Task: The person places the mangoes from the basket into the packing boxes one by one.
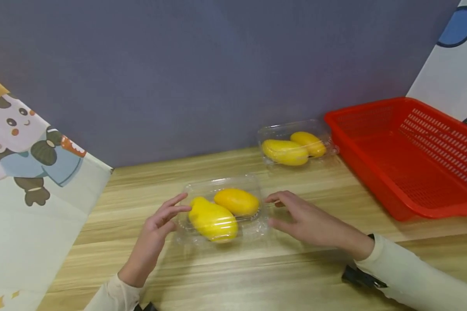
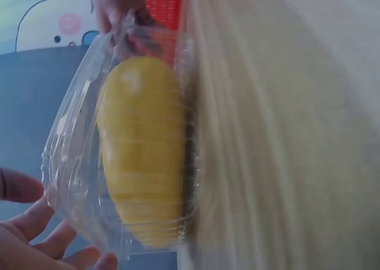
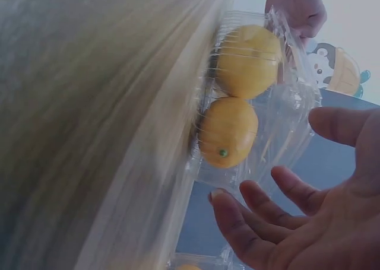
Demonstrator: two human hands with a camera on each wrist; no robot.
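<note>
A clear plastic clamshell box point(image 1: 253, 228) sits on the table in front of me, its see-through lid over two yellow mangoes, one larger point(image 1: 214, 220) and one smaller point(image 1: 237, 202). My left hand point(image 1: 155, 229) is at the box's left end, fingers spread, the tips at or very near the plastic; contact cannot be made out. At the right end, my right hand point(image 1: 307, 220) hovers with loosely bent fingers and thumb apart, holding nothing. Both mangoes also show in the right wrist view, the lower one point(image 3: 228, 132) with a green stem spot.
Further back stands a second clear box point(image 1: 272, 129) with two yellow mangoes point(image 1: 285, 152), next to the red plastic basket point(image 1: 373, 172) on the right. A grey wall point(image 1: 179, 86) rises behind the wooden table point(image 1: 225, 276). Cartoon-printed panels point(image 1: 43, 207) flank both sides.
</note>
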